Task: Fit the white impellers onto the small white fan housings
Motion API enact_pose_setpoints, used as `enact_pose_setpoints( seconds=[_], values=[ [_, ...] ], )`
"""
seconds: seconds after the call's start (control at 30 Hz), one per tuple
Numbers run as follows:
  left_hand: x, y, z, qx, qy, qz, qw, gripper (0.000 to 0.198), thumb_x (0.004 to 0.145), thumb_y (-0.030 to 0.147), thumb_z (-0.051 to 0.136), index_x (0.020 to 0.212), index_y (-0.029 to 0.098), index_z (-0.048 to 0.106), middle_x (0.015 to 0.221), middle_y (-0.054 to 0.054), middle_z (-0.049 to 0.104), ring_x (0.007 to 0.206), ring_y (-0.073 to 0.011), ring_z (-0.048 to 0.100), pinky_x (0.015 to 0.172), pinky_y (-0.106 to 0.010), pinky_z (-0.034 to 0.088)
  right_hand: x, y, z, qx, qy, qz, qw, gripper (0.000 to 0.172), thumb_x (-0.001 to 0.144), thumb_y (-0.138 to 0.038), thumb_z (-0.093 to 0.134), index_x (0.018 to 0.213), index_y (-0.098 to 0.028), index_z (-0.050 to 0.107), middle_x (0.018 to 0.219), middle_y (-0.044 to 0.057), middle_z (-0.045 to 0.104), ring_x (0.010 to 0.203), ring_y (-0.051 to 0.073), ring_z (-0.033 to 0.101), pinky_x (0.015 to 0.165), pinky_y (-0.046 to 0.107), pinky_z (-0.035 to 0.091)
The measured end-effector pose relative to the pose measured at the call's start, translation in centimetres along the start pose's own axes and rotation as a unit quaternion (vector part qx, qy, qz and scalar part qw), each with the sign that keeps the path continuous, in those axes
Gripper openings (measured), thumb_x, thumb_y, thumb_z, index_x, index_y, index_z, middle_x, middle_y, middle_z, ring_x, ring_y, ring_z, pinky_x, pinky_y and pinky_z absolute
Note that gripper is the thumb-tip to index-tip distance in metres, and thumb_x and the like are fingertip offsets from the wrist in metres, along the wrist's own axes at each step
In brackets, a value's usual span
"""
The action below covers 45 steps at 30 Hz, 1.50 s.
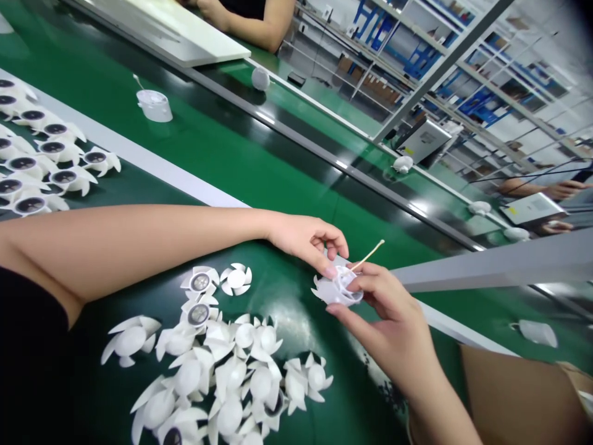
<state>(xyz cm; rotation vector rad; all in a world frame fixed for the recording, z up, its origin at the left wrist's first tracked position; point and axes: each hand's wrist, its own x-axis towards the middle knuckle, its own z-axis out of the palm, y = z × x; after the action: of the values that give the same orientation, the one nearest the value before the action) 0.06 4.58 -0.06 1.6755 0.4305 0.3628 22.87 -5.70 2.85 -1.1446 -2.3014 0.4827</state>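
Between my two hands is a white plastic fan housing (348, 285) with a thin yellowish wire rising from its top. My right hand (389, 309) grips it from the right, thumb below and fingers above. From the other side my left hand (315, 241) presses its thumb against the part, its fingers curled behind. Small white blade tips show at the housing's left edge; the rest of them is hidden. Below my left forearm lies a heap of loose white fan impellers (231, 371). Two impellers with round metal-looking centres and one plain impeller (236, 279) lie just above the heap.
More white impellers with dark centres (53, 148) stand in rows at the left. Beyond a pale rail, a green conveyor belt (208, 154) carries white housings (154, 105) (537, 332). A cardboard box (514, 389) is at lower right. Other people work across the line.
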Motion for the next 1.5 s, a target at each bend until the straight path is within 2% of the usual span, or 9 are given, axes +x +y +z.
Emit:
enact_pose_setpoints(
  seconds=[0.2,0.43,0.6,0.73,0.9,1.03,1.13,1.37,1.5],
  values=[
    [0.3,-0.3,0.6,0.063,0.026,-0.018,0.997,0.057,0.066,0.041,0.082,0.114,0.018,0.061,0.099,-0.001,0.059,0.064,-0.0063,0.045,0.058,-0.021,0.039,-0.6,0.1,0.4,-0.101,-0.020,-0.053,0.993,0.013,0.085,-0.017,0.071,0.096,-0.024,0.069,0.119,0.007,0.065,0.104,0.020,0.068,0.084,0.030,0.057],
    [0.6,0.4,0.2,0.035,-0.001,-0.082,0.996,0.053,0.068,0.039,0.079,0.113,0.018,0.060,0.089,0.001,0.060,0.068,-0.0088,0.052,0.065,-0.023,0.042,-0.2,0.0,1.8,-0.104,0.036,-0.022,0.994,0.008,0.084,-0.018,0.071,0.092,-0.021,0.073,0.112,0.007,0.071,0.097,0.020,0.071,0.082,0.032,0.059],
    [-0.1,2.0,0.4,0.144,0.013,-0.116,0.983,0.052,0.073,0.046,0.074,0.116,0.019,0.060,0.093,0.000,0.064,0.073,-0.0122,0.056,0.066,-0.024,0.041,-0.1,0.5,0.9,-0.062,-0.013,-0.021,0.998,0.007,0.082,-0.020,0.074,0.088,-0.023,0.072,0.108,0.006,0.069,0.096,0.020,0.069,0.080,0.032,0.058],
    [-2.4,6.1,-0.4,0.316,-0.094,-0.215,0.919,0.048,0.062,0.050,0.080,0.098,0.021,0.066,0.081,0.001,0.066,0.067,-0.0150,0.056,0.059,-0.025,0.036,-0.3,0.6,-0.1,-0.042,-0.105,-0.020,0.993,0.006,0.086,-0.022,0.068,0.091,-0.024,0.071,0.111,0.007,0.066,0.102,0.021,0.066,0.085,0.034,0.056],
    [-4.6,8.7,-0.3,0.425,-0.108,-0.303,0.846,0.065,0.025,0.030,0.092,0.085,0.025,0.067,0.061,0.006,0.061,0.052,-0.0123,0.049,0.056,-0.024,0.033,-0.6,-0.5,-1.4,-0.209,0.031,0.051,0.976,0.033,0.094,-0.029,0.053,0.125,-0.019,0.061,0.122,0.017,0.057,0.105,0.029,0.061,0.080,0.043,0.054],
    [-4.0,7.6,1.4,0.495,-0.083,-0.340,0.795,0.059,0.021,0.017,0.089,0.075,0.024,0.067,0.053,0.007,0.055,0.050,-0.0134,0.048,0.060,-0.026,0.036,-2.3,-0.3,-3.6,-0.181,-0.105,0.109,0.972,0.015,0.092,-0.029,0.052,0.091,-0.023,0.066,0.084,0.006,0.064,0.071,0.019,0.062,0.061,0.032,0.049],
    [-3.3,7.6,2.1,0.503,-0.098,-0.387,0.767,0.053,0.029,0.016,0.089,0.078,0.023,0.070,0.058,0.003,0.059,0.055,-0.0175,0.053,0.064,-0.030,0.039,-4.1,1.1,-4.6,-0.193,-0.210,0.136,0.949,0.024,0.087,-0.020,0.052,0.064,-0.024,0.061,0.061,0.001,0.058,0.053,0.015,0.054,0.052,0.029,0.040],
    [-3.4,8.7,2.3,0.472,-0.080,-0.388,0.788,0.029,0.044,0.012,0.081,0.068,0.021,0.068,0.057,0.002,0.057,0.060,-0.0189,0.056,0.071,-0.032,0.040,-5.1,2.2,-3.9,-0.255,-0.261,0.162,0.917,0.031,0.077,-0.007,0.052,0.050,-0.022,0.052,0.047,-0.002,0.047,0.040,0.010,0.042,0.045,0.026,0.026],
    [-4.0,6.1,2.2,0.407,-0.042,-0.327,0.852,0.019,0.046,0.014,0.079,0.054,0.018,0.062,0.051,0.001,0.049,0.074,-0.0248,0.061,0.077,-0.034,0.041,-4.2,1.0,-3.3,-0.318,-0.284,0.153,0.892,0.033,0.072,-0.002,0.054,0.045,-0.021,0.047,0.044,-0.001,0.045,0.039,0.011,0.041,0.043,0.026,0.021]
  ],
)
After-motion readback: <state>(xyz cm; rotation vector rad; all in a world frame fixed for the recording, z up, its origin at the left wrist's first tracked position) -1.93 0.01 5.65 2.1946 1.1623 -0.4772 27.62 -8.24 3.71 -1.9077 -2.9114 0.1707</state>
